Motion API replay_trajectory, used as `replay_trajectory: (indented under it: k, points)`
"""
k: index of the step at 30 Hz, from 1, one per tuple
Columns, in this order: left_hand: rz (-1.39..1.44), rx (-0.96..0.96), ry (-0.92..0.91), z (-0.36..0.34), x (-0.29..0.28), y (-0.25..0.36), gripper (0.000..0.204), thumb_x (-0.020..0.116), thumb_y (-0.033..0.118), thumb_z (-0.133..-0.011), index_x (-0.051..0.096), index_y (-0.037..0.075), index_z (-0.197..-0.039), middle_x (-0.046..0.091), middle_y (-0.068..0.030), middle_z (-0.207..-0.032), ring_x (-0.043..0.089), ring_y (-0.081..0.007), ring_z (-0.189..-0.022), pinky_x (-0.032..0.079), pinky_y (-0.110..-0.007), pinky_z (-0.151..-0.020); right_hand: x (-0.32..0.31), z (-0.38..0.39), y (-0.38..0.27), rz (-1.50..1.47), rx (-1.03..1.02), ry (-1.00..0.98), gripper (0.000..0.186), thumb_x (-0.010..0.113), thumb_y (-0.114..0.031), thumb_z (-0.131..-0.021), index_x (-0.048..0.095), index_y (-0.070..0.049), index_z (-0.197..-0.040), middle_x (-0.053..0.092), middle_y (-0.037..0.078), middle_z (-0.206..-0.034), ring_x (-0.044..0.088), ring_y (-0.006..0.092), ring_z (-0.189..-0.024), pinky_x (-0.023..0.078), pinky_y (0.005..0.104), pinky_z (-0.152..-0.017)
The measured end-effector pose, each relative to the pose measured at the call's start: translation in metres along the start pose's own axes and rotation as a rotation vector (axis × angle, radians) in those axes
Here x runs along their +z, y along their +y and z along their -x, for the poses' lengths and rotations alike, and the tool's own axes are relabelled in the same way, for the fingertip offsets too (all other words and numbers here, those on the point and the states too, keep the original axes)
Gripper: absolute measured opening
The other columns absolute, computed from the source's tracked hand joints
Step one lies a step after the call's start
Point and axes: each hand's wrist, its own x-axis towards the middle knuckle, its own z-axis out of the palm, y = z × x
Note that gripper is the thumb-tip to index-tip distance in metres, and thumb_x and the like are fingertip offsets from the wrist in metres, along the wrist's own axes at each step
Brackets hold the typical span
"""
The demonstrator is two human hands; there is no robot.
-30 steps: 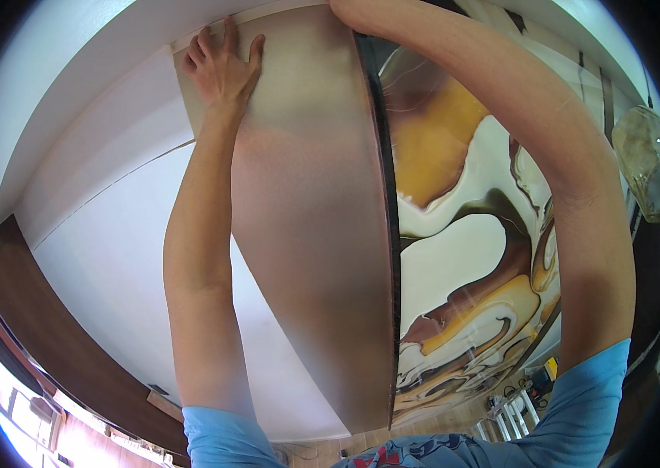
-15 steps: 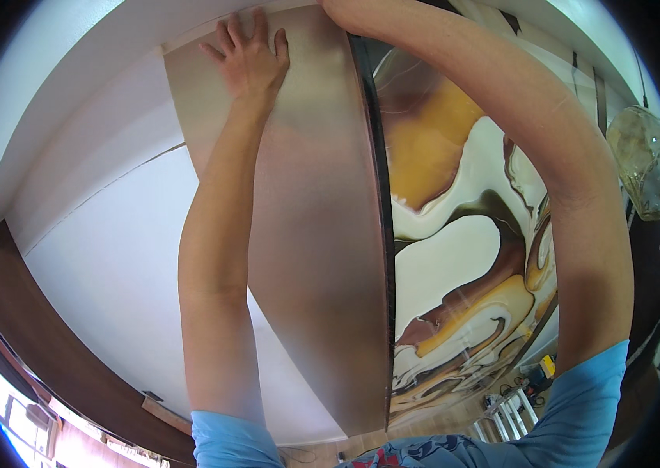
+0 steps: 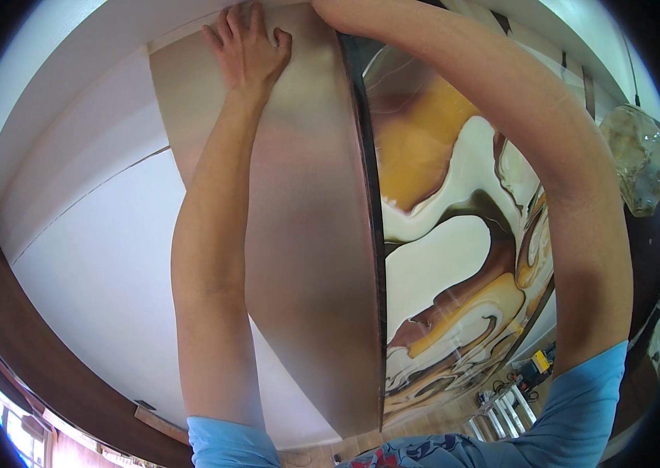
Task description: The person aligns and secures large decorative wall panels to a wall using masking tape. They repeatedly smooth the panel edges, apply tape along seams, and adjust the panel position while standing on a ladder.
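Note:
My left hand (image 3: 248, 47) lies flat with fingers spread against the top of a tall grey-brown panel (image 3: 306, 265) that stands against a white wall (image 3: 104, 273). The panel meets a dark vertical edge strip (image 3: 373, 226), and to its right is a glossy panel with swirling brown, yellow and cream marbling (image 3: 455, 234). My right arm (image 3: 548, 171) arches over the marbled panel toward the top; the right hand is out of the frame at the upper edge.
A dark wooden beam (image 3: 26, 351) runs along the lower left. A clear glass lamp shade (image 3: 642, 160) hangs at the right. Small tools and a white rack (image 3: 502, 398) lie on the floor at lower right.
My left hand has slid to the right along the top of the grey-brown panel. The whole view has shifted right with it. My right arm keeps its arch.

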Motion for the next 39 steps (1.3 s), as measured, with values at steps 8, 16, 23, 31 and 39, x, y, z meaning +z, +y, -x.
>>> replay_trajectory:
  k: [8, 16, 23, 31, 39]
  points:
    - [-0.058, 0.004, -0.050, 0.000, -0.004, 0.001, 0.067, 0.059, 0.046, -0.088, 0.061, 0.017, -0.147, 0.053, -0.0211, -0.146, 0.044, -0.0403, -0.140, 0.021, -0.063, -0.122, 0.003, -0.003, 0.000, -0.028, 0.014, 0.007, 0.039, 0.087, -0.025, -0.077, 0.083, -0.021, -0.116, 0.079, 0.001, -0.119, 0.076, 0.0177, -0.106, 0.059, 0.0391, -0.078]
    - [0.045, 0.103, -0.059, -0.010, 0.005, -0.001, 0.063, 0.058, 0.042, -0.087, 0.063, 0.017, -0.145, 0.054, -0.0214, -0.144, 0.048, -0.0408, -0.135, 0.027, -0.065, -0.119, 0.002, 0.007, 0.002, 0.041, -0.032, 0.010, 0.037, 0.086, -0.023, -0.079, 0.084, -0.019, -0.115, 0.080, 0.001, -0.119, 0.075, 0.0179, -0.106, 0.059, 0.0394, -0.079]
    - [-0.079, 0.114, -0.053, -0.010, 0.001, 0.014, 0.061, 0.057, 0.041, -0.087, 0.064, 0.020, -0.144, 0.056, -0.0206, -0.141, 0.048, -0.0408, -0.135, 0.026, -0.067, -0.119, -0.001, 0.020, 0.002, 0.096, -0.067, 0.018, 0.040, 0.084, -0.024, -0.084, 0.081, -0.017, -0.123, 0.078, 0.001, -0.123, 0.075, 0.0200, -0.110, 0.060, 0.0400, -0.081]
    - [0.005, -0.097, 0.061, -0.010, 0.007, 0.012, 0.058, 0.058, 0.040, -0.088, 0.066, 0.006, -0.135, 0.059, -0.0186, -0.140, 0.049, -0.0370, -0.136, 0.026, -0.059, -0.122, -0.001, 0.029, 0.015, 0.093, -0.046, 0.060, 0.036, 0.083, -0.024, -0.085, 0.081, -0.016, -0.119, 0.079, 0.003, -0.120, 0.075, 0.0215, -0.108, 0.060, 0.0398, -0.082]
    - [-0.095, -0.115, 0.085, -0.005, 0.008, 0.008, 0.058, 0.058, 0.038, -0.088, 0.065, 0.004, -0.135, 0.061, -0.0177, -0.140, 0.051, -0.0361, -0.135, 0.025, -0.057, -0.122, -0.004, 0.048, 0.031, 0.111, -0.075, 0.141, 0.032, 0.083, -0.024, -0.085, 0.081, -0.016, -0.115, 0.080, 0.004, -0.116, 0.076, 0.0228, -0.106, 0.060, 0.0396, -0.083]
